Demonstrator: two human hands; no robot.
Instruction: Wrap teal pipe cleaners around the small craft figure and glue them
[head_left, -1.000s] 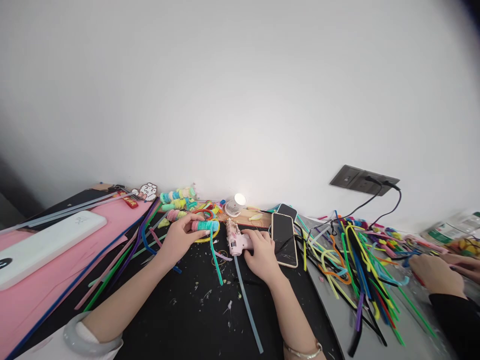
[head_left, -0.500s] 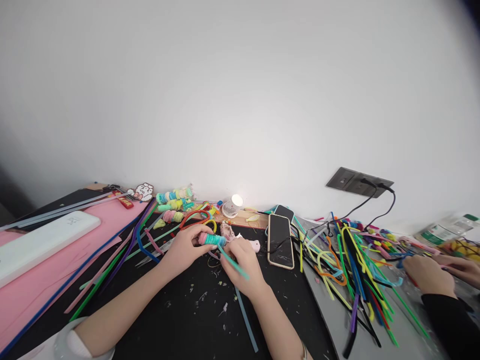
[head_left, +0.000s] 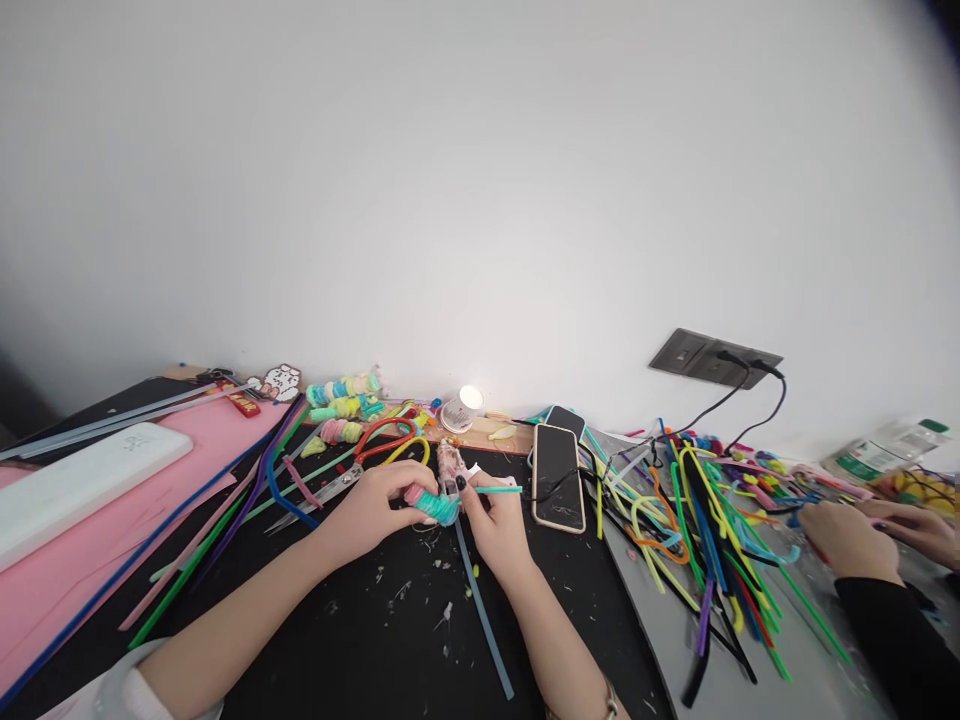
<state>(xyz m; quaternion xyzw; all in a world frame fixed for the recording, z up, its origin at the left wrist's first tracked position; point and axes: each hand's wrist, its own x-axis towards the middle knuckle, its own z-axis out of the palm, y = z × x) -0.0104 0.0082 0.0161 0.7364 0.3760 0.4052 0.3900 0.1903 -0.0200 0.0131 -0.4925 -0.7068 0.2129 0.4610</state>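
Note:
My left hand grips a small roll of coiled pipe cleaner, pink at one end and teal at the other, just above the black mat. My right hand pinches the loose teal pipe cleaner tail that sticks out to the right of the roll. Both hands meet at the roll. A pink glue gun lies just behind them, with a grey glue stick trailing toward me.
Scissors lie left of my hands, a phone to the right. A heap of coloured pipe cleaners covers the right side, where another person's hands work. Finished coils, a pink sheet and a white box lie left.
My right hand left the glue gun and took the teal tail. The left hand drew the roll toward me, and the tail now points right instead of hanging down.

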